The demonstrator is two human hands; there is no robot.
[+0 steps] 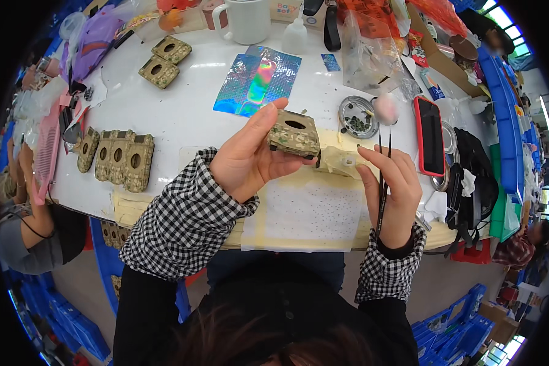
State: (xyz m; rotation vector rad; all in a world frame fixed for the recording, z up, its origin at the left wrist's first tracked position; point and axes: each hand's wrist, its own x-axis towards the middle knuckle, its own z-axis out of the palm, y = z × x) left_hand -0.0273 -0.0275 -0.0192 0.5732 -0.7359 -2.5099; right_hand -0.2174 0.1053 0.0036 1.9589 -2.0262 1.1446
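My left hand (244, 155) holds a camouflage-patterned toy tank hull (302, 135), tilted, with a dark oval opening in its top. In my right hand (402, 189) is a pair of slim black tweezers (381, 204), lying across the palm with the tips pointing away from me. The right thumb and index finger are apart from each other near the hull; a tiny dark speck shows at the index fingertip. Between the hands sits a lump covered in cream tape (338, 160). Just beyond it, a round clear dish (364, 104) holds small dark green pieces.
More camouflage hulls (125, 160) stand at the left, and two others (171, 49) farther back. A shiny holographic pouch (256, 79), white mug (247, 21) and squeeze bottle (294, 36) lie beyond. Rightward is a red-edged phone (430, 137). Dotted white paper (311, 213) lies nearest me.
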